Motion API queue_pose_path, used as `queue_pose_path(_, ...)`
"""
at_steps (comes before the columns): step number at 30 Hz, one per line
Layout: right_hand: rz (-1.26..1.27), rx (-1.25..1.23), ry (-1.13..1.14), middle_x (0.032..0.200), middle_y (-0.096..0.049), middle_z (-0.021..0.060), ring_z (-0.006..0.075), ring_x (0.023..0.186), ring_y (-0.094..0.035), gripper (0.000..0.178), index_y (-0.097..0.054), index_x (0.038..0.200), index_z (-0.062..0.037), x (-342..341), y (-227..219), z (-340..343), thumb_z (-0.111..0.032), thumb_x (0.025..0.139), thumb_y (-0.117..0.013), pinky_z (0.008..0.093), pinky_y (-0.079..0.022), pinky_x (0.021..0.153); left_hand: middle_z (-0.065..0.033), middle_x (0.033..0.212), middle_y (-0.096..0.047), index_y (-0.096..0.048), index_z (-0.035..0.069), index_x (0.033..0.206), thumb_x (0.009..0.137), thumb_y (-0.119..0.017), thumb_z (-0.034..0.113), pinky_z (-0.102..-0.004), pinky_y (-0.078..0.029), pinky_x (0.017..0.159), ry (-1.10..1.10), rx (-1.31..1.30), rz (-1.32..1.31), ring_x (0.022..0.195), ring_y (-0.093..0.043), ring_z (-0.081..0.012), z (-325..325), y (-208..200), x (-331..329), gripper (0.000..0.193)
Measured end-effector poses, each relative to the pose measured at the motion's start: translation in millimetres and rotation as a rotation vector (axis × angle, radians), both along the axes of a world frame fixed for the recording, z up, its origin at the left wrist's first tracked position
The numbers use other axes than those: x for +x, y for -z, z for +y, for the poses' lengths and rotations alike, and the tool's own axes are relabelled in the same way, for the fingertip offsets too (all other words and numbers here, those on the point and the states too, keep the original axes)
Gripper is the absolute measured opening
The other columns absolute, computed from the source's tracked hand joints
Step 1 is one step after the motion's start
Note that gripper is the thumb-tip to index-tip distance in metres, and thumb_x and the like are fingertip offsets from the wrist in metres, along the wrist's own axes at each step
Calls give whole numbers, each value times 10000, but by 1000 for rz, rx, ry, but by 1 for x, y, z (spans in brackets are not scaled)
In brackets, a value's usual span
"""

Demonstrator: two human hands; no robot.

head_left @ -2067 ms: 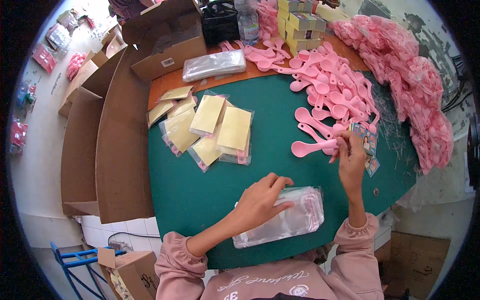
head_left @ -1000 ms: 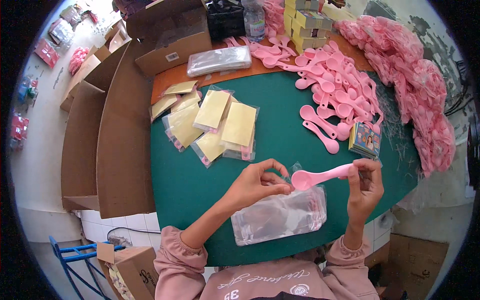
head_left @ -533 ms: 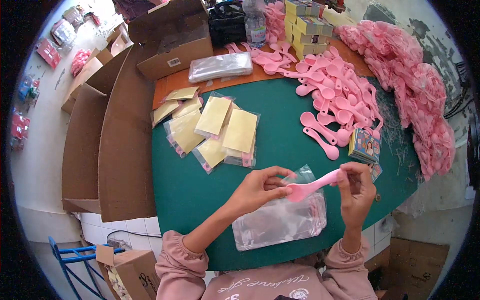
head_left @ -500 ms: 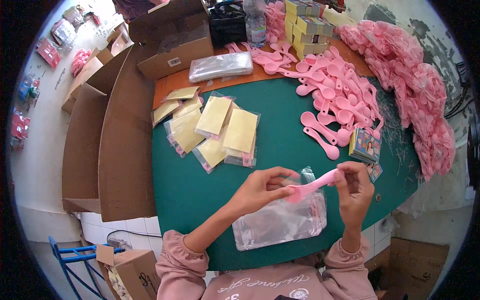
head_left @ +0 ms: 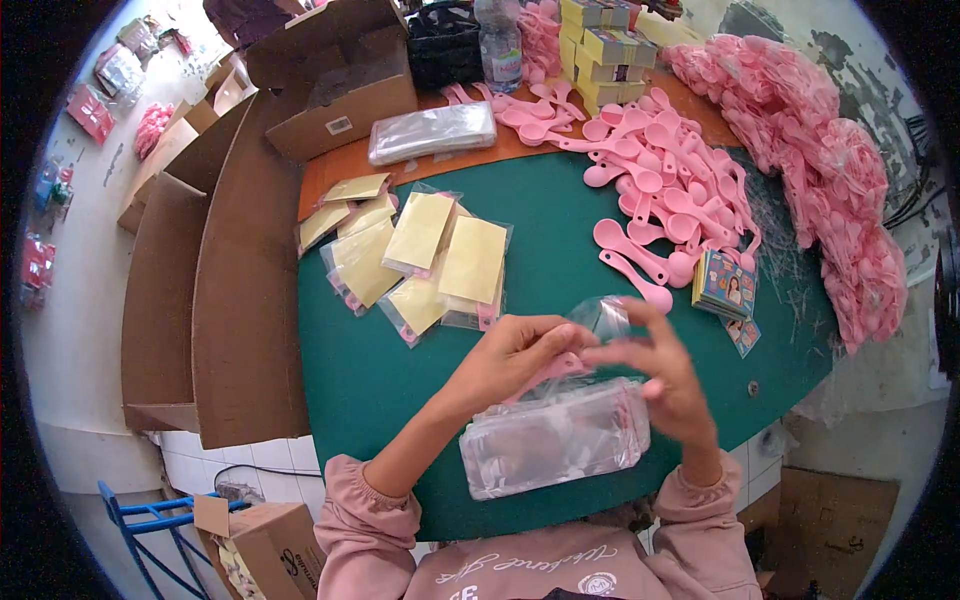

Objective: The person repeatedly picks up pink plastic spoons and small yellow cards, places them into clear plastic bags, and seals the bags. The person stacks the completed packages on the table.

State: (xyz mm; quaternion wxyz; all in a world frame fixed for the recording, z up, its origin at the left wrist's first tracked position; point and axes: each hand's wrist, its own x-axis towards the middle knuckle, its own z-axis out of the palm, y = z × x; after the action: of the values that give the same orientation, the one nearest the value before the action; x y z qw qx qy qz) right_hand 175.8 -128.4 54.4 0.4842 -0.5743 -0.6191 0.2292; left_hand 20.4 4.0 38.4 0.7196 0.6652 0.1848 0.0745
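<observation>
Over the near part of the table, my left hand (head_left: 522, 352) is closed on a pink plastic measuring spoon (head_left: 563, 368), mostly covered by the fingers. A clear plastic bag (head_left: 606, 316) rises just behind the fingertips; which fingers touch it is hard to tell. My right hand (head_left: 662, 368) is close against the left one, smeared by motion, its fingers partly spread. Beneath both hands lies a stack of clear plastic bags (head_left: 552, 450). To the right of the hands sits a small stack of printed cards (head_left: 724, 283).
Pink spoons (head_left: 680, 170) are heaped at the back right, beside bulky bags of more spoons (head_left: 840, 170). Filled packets with cream cards (head_left: 420, 235) lie left. Behind are a bundle of clear bags (head_left: 432, 132), a bottle (head_left: 500, 50) and card stacks (head_left: 610, 55). Cardboard boxes (head_left: 250, 290) flank the table.
The spoon, earlier held out between both hands, has turned and dropped into my left hand. My right hand has left its handle and moved left, and a clear bag now stands up by the fingers.
</observation>
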Motion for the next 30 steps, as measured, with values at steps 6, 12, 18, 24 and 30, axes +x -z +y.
queue_pose_path(6,-668,-268,1118,845,-588,131,248,806,-556,377,-585,990,-2,139,28,-33,-330,805,-594,343,-430,727,-119,939,-632,-559,-22,1062,936,-409,235,-227,-472,752,-45,-162,-71,858,-595,-122,8,-8,-2,323)
queue_pose_path(12,-469,-344,1109,755,-589,137,288,676,-576,323,-570,950,-6,159,37,-46,-272,773,-622,386,-443,638,-106,899,-634,-563,-36,1059,938,-397,204,-208,-472,743,-67,-126,-29,830,-591,-97,13,1,-3,317)
queue_pose_path(18,-907,-94,1188,751,-598,91,206,636,-570,197,-548,905,-8,144,17,-43,-172,804,-592,365,-452,616,-99,901,-636,-572,-30,1049,933,-407,202,-218,-469,754,-55,-100,-46,844,-588,-100,12,-1,-2,308)
queue_pose_path(24,189,-58,511,805,-589,40,78,657,-552,98,-523,910,-17,66,-17,-3,-69,836,-560,232,-450,491,-101,941,-631,-554,-21,1084,932,-423,219,-239,-469,775,-6,-107,-53,887,-586,-124,15,7,0,313)
queue_pose_path(30,213,-119,292,716,-594,41,56,587,-539,112,-524,891,-11,34,-10,12,-42,809,-593,191,-425,452,-83,904,-631,-564,-29,1056,932,-423,223,-241,-467,775,-32,-58,-71,874,-587,-127,15,11,-2,314)
